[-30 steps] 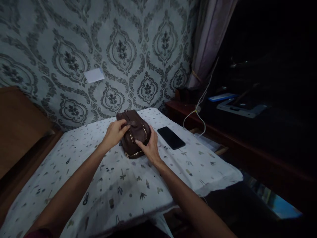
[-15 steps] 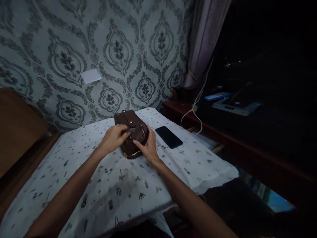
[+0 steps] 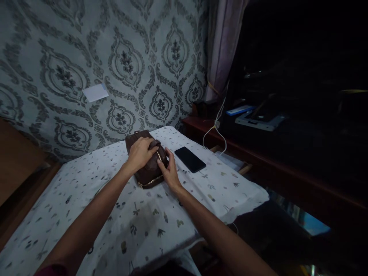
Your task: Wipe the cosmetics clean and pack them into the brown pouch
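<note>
A small brown bag (image 3: 149, 178) with gold zippers lies on the cloth-covered table. My left hand (image 3: 140, 152) reaches over its top, with fingers closed on a strap flap (image 3: 155, 143) that looks raised from the bag. The fingertips are partly hidden, so the exact grip is hard to see. My right hand (image 3: 170, 170) holds the bag's right side near a gold zipper, thumb on the near face and fingers along the edge. Just right of that hand, a black smartphone (image 3: 190, 159) lies flat, screen up.
The table wears a white patterned cloth (image 3: 184, 214). Behind it rises a patterned wall with a white card (image 3: 95, 92) on it. White cables (image 3: 220, 130) hang at the right, beside a dark reddish shelf (image 3: 276, 172). A brown cardboard-like panel (image 3: 17, 161) stands at the left.
My left hand has moved over the bag's top and rightward, and the strap flap now stands raised beside its fingers. My right hand stays at the bag's side. The view has shifted slightly.
</note>
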A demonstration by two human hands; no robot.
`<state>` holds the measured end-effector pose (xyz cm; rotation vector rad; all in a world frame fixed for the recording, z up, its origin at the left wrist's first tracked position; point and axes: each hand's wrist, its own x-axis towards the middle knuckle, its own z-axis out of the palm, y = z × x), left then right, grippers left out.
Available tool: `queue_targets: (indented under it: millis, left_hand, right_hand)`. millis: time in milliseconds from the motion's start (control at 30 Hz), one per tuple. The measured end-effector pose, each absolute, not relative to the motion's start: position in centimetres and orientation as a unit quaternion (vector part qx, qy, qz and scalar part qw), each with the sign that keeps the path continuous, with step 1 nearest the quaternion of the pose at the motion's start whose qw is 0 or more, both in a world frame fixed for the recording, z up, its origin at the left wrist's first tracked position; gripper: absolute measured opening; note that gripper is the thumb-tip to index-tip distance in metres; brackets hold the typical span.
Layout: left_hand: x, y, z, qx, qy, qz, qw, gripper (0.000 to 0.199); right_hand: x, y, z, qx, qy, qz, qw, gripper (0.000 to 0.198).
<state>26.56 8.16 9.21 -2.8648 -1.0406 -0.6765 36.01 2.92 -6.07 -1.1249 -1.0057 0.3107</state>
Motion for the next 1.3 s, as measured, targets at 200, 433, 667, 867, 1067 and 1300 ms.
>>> queue_targets:
  millis: [200, 433, 667, 867, 1067, 1300]
  left_hand:
    - [26.3, 9.0, 8.5, -0.883, -0.336, -0.29, -0.154, 0.017]
    - [25.9, 9.8, 7.4, -0.862, -0.303, -0.333, -0.234, 0.019]
    - [25.2, 9.3, 7.0, -0.891, -0.249, -0.318, -0.207, 0.017]
    - [24.9, 8.0, 7.5, -0.936, -0.21, -0.251, -0.127, 0.019]
    - [22.4, 6.9, 8.3, -0.921, -0.241, -0.291, -0.09, 0.018]
    - [20.0, 6.3, 7.8, -0.888, -0.357, -0.288, -0.016, 0.018]
  right_hand:
    - [36.1, 3.3, -6.0, -0.514, -0.444, 0.131, 0.722, 0.061]
    - [36.2, 4.3, -6.0, -0.516, -0.435, 0.109, 0.73, 0.059]
    - [36.4, 4.0, -5.9, -0.511, -0.452, 0.111, 0.723, 0.061]
    - [36.6, 3.5, -5.6, -0.519, -0.467, 0.12, 0.706, 0.063]
    - [36.5, 3.0, -5.6, -0.523, -0.482, 0.16, 0.684, 0.081]
    - [36.1, 2.5, -5.7, -0.557, -0.521, 0.129, 0.633, 0.109]
